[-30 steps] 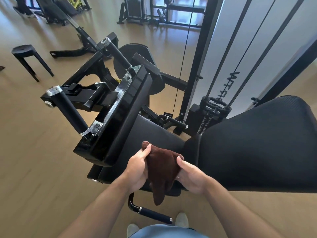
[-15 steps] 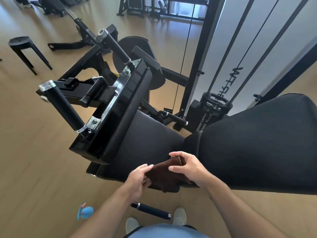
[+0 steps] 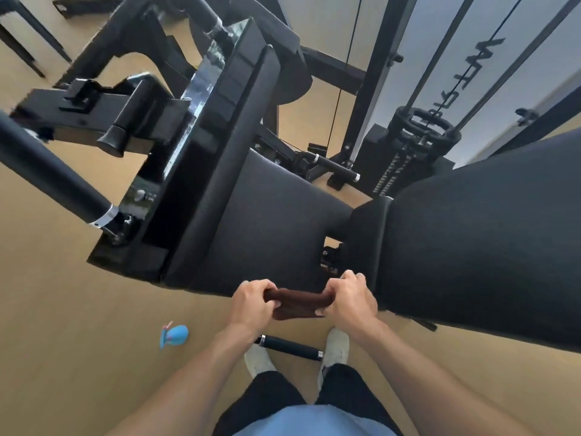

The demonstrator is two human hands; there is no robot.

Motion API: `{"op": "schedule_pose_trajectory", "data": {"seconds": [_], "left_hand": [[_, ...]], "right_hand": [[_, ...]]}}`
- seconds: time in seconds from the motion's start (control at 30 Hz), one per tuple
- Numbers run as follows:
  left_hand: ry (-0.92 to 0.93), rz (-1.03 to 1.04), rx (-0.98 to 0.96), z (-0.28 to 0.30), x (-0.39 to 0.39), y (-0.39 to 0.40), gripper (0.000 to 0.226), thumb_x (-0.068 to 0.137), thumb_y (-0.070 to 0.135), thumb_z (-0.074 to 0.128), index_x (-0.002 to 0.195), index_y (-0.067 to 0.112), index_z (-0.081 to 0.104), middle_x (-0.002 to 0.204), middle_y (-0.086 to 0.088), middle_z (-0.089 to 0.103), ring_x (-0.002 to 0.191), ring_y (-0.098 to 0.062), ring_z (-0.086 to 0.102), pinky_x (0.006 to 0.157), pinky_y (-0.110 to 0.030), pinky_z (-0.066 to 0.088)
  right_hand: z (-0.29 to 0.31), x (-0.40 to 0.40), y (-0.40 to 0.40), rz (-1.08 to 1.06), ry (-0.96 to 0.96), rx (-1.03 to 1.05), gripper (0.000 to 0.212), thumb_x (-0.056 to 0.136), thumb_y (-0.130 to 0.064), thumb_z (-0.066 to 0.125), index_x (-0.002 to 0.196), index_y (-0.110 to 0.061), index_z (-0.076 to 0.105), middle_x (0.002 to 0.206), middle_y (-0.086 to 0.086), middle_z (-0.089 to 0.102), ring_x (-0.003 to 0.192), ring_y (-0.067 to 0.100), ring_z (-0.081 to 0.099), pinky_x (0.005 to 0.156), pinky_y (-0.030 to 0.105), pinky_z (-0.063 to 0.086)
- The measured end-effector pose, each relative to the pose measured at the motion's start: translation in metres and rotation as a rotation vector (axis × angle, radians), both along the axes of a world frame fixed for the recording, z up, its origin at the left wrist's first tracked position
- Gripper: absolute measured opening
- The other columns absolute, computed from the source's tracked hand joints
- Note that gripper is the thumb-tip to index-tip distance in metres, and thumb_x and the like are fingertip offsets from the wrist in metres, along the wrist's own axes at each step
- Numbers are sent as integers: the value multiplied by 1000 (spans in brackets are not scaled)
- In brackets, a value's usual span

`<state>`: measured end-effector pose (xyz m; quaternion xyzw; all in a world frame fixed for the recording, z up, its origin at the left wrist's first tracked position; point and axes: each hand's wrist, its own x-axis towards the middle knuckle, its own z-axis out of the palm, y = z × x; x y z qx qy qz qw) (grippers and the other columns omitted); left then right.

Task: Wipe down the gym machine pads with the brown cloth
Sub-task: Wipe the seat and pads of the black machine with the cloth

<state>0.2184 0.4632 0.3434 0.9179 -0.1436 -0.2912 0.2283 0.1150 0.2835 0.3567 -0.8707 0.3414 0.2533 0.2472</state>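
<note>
Left hand (image 3: 251, 302) fingers curled, gripping one end of the folded brown cloth (image 3: 297, 303), right hand (image 3: 350, 298) pinching the other end, cloth held just beside the black seat pad (image 3: 270, 215) edge

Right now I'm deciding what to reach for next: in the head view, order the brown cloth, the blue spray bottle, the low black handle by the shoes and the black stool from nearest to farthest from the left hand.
1. Brown cloth: pinched in the left hand.
2. Low black handle: just below, between the shoes.
3. Blue spray bottle: on the floor, left.
4. Black stool: far upper left.
</note>
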Motion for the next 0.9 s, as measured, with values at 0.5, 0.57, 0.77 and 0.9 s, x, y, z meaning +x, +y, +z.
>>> {"op": "schedule_pose_trajectory", "data": {"seconds": [0.5,0.57,0.77,0.9], "left_hand": [[-386,-22,-328,-61,99,-39,20,95,17,67,115,18,72,119,7,62,109,-9,61,94,-27,54],[-392,-62,-279,-78,96,-25,21,94,16,67,115,18,70,118,6,64,109,-10,61,94,-31,55],[-325,-187,-148,-140,57,21,36,85,12,75,119,20,69,124,8,63,118,-8,58,100,-38,53],[-409,-146,-121,-163,58,34,39,90,22,68,128,18,64,141,3,56,137,-15,47,114,-41,41]], "right_hand": [[-74,87,-25,-21,-461,190,24,95,-31,67,112,-34,50,130,-9,65,107,20,67,84,35,59],[-104,86,-15,106,-314,301,26,94,-41,68,113,-39,50,154,-14,47,125,19,59,95,35,55],[-189,78,3,92,-291,92,60,102,-51,52,156,-38,29,169,-11,17,157,16,13,124,27,7],[-239,89,8,140,-293,-13,85,94,-77,36,161,-42,-3,170,-7,-18,154,22,-28,126,48,-11]]}}
